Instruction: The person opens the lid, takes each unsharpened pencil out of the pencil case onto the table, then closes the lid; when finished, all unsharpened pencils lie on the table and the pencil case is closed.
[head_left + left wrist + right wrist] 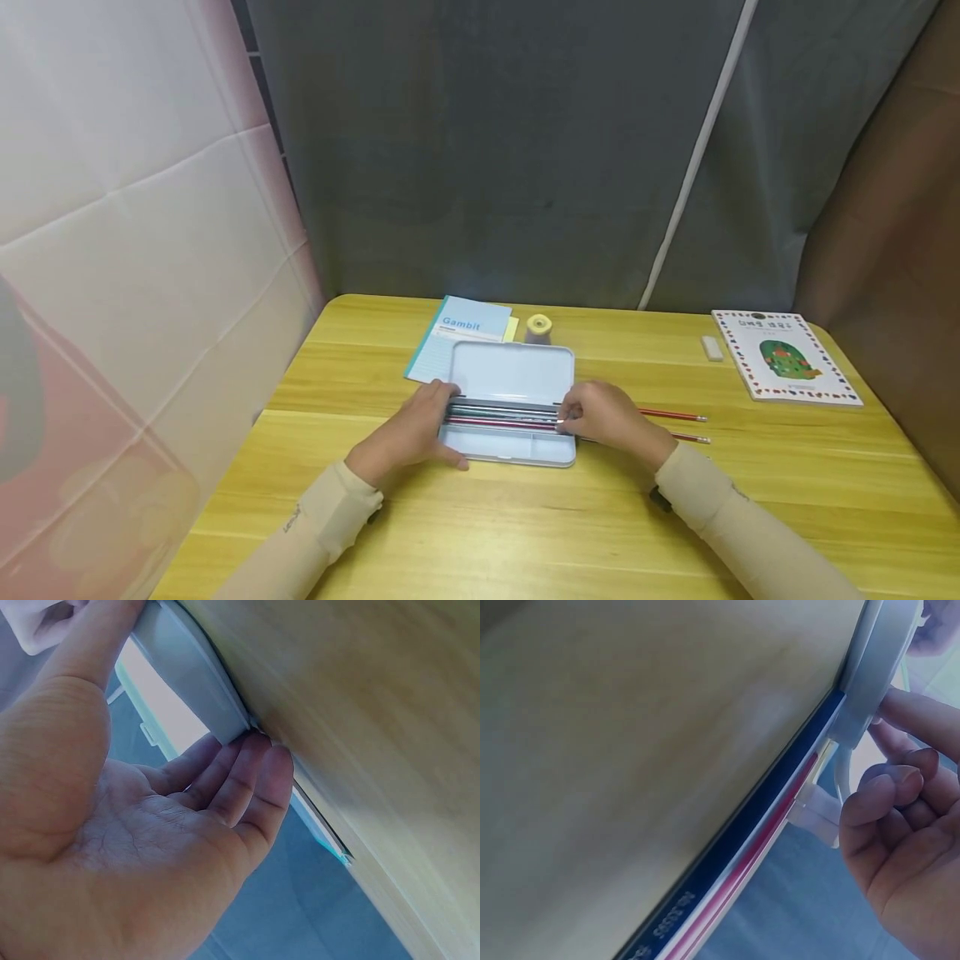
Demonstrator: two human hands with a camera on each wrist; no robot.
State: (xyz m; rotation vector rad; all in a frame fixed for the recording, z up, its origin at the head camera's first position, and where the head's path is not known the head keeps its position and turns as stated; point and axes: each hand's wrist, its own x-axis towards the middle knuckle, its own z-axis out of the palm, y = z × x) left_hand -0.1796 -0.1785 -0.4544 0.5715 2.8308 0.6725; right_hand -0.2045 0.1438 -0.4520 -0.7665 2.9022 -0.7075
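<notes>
A pale blue pencil case (512, 371) lies with its lid raised, several pencils (501, 415) side by side in its rear compartment. At its left end my left hand (418, 427) grips the case, thumb along the front edge. The left wrist view shows that hand's fingertips (255, 750) curled at a lower corner of the case (196, 671). My right hand (611, 417) reaches into the right end, thumb and index finger pinching the end of a pencil. Its other fingers (877, 802) are curled beside the case (874, 675) in the right wrist view.
Red pencils (675, 414) with eraser ends lie right of the case; a dark blue pencil (727, 832) lies there too. Behind the case are a Gambit notebook (468, 321) and a yellow-topped container (538, 327). A white eraser (712, 348) and an illustrated book (787, 358) lie at the right.
</notes>
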